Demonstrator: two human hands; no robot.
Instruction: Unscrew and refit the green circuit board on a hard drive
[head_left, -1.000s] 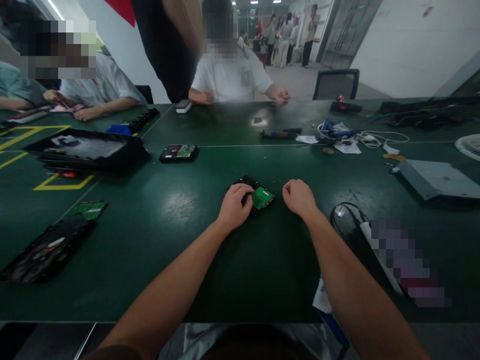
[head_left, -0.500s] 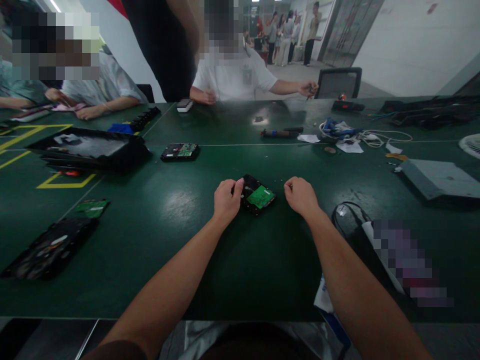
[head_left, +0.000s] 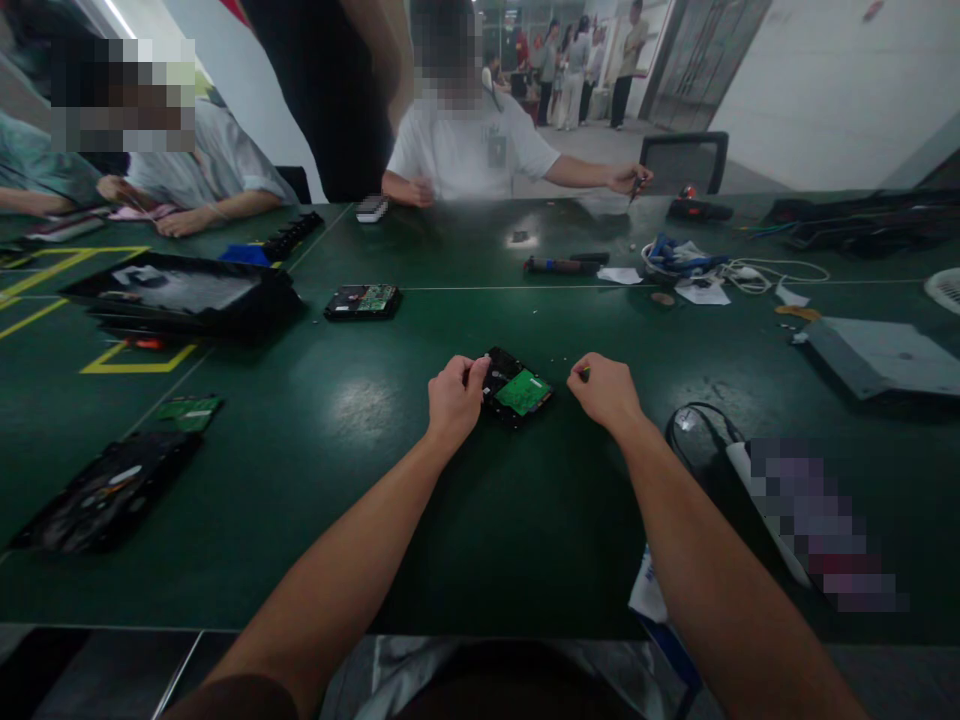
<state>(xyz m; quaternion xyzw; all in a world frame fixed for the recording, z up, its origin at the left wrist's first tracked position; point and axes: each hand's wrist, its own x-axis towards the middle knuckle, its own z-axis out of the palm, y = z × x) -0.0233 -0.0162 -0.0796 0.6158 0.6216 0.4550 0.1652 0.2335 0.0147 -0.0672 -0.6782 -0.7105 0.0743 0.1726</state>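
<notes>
A black hard drive [head_left: 516, 387] with a green circuit board on top lies on the dark green table [head_left: 390, 470] in front of me. My left hand [head_left: 453, 399] is closed and grips the drive's left edge with thumb and fingers. To the right of the drive, a short gap away, my right hand [head_left: 606, 391] is curled in a pinch. A small green bit shows at its fingertips; I cannot make out what it is.
A second hard drive [head_left: 362, 300] lies farther back on the left, beside a black tray [head_left: 176, 295]. A loose green board [head_left: 187, 411] and an opened drive [head_left: 105, 492] sit at the left. Cables [head_left: 697, 265], a screwdriver [head_left: 559, 265] and a grey case [head_left: 874, 355] lie to the right. People sit across the table.
My left hand slid off the top of the drive to its left edge. The drive shifted slightly. The person opposite stretched an arm out to the right.
</notes>
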